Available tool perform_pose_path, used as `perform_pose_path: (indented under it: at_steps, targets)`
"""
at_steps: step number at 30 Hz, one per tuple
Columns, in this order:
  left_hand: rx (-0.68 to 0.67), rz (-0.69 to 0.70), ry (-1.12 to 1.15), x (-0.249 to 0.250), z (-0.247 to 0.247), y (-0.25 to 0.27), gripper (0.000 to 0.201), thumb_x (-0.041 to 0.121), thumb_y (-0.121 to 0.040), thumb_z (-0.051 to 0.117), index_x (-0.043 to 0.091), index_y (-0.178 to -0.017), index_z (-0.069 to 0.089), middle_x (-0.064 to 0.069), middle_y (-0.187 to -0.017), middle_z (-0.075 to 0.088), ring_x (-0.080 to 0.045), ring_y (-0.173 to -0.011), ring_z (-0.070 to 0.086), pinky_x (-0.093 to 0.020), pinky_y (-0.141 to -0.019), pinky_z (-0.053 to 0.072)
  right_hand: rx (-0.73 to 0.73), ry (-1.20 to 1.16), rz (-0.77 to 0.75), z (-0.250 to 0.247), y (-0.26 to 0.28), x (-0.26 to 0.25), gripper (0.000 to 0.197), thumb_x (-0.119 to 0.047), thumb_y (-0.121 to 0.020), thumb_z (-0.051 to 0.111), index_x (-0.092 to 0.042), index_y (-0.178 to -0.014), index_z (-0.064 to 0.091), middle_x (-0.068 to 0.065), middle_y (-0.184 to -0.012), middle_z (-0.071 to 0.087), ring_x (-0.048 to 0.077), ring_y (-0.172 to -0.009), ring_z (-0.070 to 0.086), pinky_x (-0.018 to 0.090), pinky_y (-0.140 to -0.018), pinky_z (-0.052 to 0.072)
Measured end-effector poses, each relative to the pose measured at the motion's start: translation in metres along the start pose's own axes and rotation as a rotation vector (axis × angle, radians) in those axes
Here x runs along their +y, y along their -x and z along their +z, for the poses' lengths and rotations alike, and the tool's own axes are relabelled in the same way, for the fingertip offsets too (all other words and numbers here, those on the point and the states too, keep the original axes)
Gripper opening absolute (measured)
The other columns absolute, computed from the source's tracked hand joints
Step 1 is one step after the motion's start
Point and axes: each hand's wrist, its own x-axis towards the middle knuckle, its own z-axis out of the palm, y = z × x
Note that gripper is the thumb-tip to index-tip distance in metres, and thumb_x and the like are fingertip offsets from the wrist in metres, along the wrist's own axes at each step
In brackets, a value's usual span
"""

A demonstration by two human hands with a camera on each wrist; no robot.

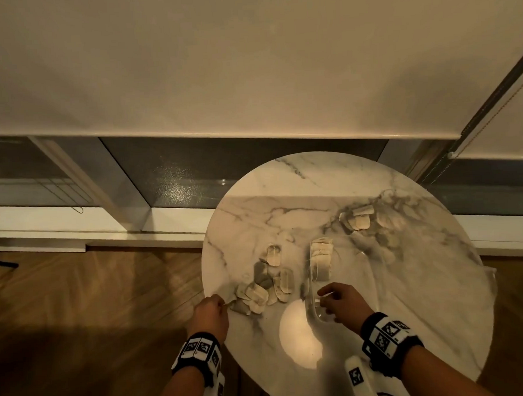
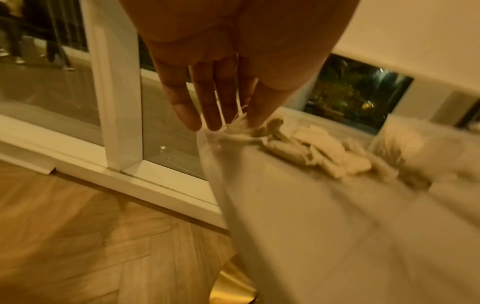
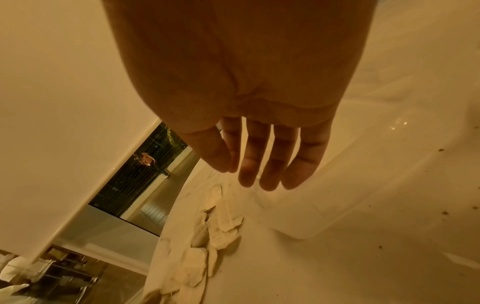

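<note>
At the 8 o'clock edge of the bench [image 1: 314, 189], the left hand [image 1: 210, 314] kept its fingers [image 2: 187, 107] narrowed to a pinch on the strings [image 2: 235, 121] of a loose heap of tea bags [image 1: 259, 291]. The bags looked featherlight, soft and easily torn, so the gathered strings seemed the safest hold. A hard tug could rip the paper or drag bags over the rim to the floor [image 1: 77, 298]. Near 6 o'clock the right hand [image 1: 341, 302] hung with its fingers [image 3: 270, 164] loosely spread over a clear tray [image 3: 337, 195], gripping nothing visible; contact could not be told. A neat stack [image 1: 321, 255] lay mid-bench and another cluster [image 1: 360, 220] at 1 o'clock. Bare marble at 11 and 4 o'clock left sliding room.
</note>
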Motion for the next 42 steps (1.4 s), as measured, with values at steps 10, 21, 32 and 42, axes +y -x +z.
perform_pose_path:
  at_steps: [10,21,32,42]
  targets:
    - [-0.207,-0.386,1.281,0.087,-0.012,0.038,0.005,0.001,-0.088,0.065,-0.001,-0.092,0.068,-0.018,-0.084,0.070,-0.025,-0.071,0.067,-0.031,-0.064,0.057,-0.030,0.110,-0.328,-0.006,0.025,-0.025,0.029,-0.019,-0.085,0.069,-0.035,-0.109,0.064,-0.008,-0.098,0.063,0.008,-0.082,0.064,0.016,-0.066,0.053]
    - [-0.453,-0.277,1.401,0.193,-0.003,0.058,0.019,-0.001,-0.095,0.053,0.006,-0.111,0.061,-0.021,-0.091,0.072,-0.029,-0.083,0.072,-0.033,-0.071,0.058,0.070,0.224,-0.761,-0.036,0.028,0.006,0.030,-0.026,-0.092,0.062,-0.031,-0.122,0.062,-0.019,-0.109,0.055,-0.003,-0.100,0.053,0.015,-0.076,0.052]
    - [-0.357,-0.231,1.237,0.232,0.017,0.056,0.018,0.012,-0.098,0.053,0.001,-0.102,0.066,-0.019,-0.084,0.073,-0.026,-0.074,0.068,-0.032,-0.068,0.055,0.200,0.172,-0.755,-0.075,-0.003,0.026,0.010,-0.025,-0.093,0.063,-0.031,-0.098,0.069,-0.023,-0.093,0.054,-0.003,-0.092,0.053,0.008,-0.083,0.039]
    - [-0.123,-0.108,0.445,0.214,0.053,0.024,0.047,0.006,-0.087,0.061,0.012,-0.133,0.052,-0.006,-0.120,0.060,-0.020,-0.107,0.060,-0.028,-0.094,0.049,0.168,0.071,-0.289,-0.090,-0.083,0.008,0.020,-0.021,-0.096,0.060,-0.022,-0.076,0.061,-0.003,-0.073,0.063,0.016,-0.071,0.060,0.034,-0.070,0.053]
